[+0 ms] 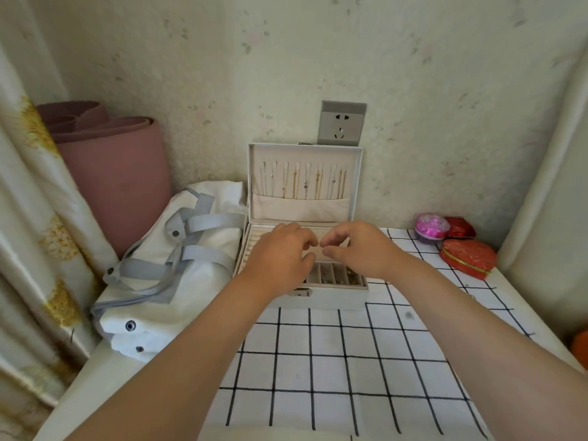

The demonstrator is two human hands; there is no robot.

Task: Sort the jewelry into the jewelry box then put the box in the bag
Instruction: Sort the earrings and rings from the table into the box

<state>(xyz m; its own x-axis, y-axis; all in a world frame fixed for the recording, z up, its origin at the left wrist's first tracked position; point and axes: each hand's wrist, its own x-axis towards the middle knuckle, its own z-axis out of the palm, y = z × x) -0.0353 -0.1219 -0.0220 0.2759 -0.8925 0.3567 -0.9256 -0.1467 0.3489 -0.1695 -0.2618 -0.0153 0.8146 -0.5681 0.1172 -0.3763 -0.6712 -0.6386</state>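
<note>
No legible text shows on the jewelry box [304, 206], bag [143, 313] or socket [342, 124].

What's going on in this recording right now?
A person's left hand and right hand hover over the open jewelry box, fingertips close together; whether they pinch a piece is too small to tell. Necklaces hang in the upright lid. The white bag lies beside the box, on its left.

Clearance around jewelry box [331, 297]
Checked cloth [350, 361] open at 6 o'clock; bag [152, 281] close at 9; upright lid [302, 208] blocks 12; heart box [467, 257] near 3.
</note>
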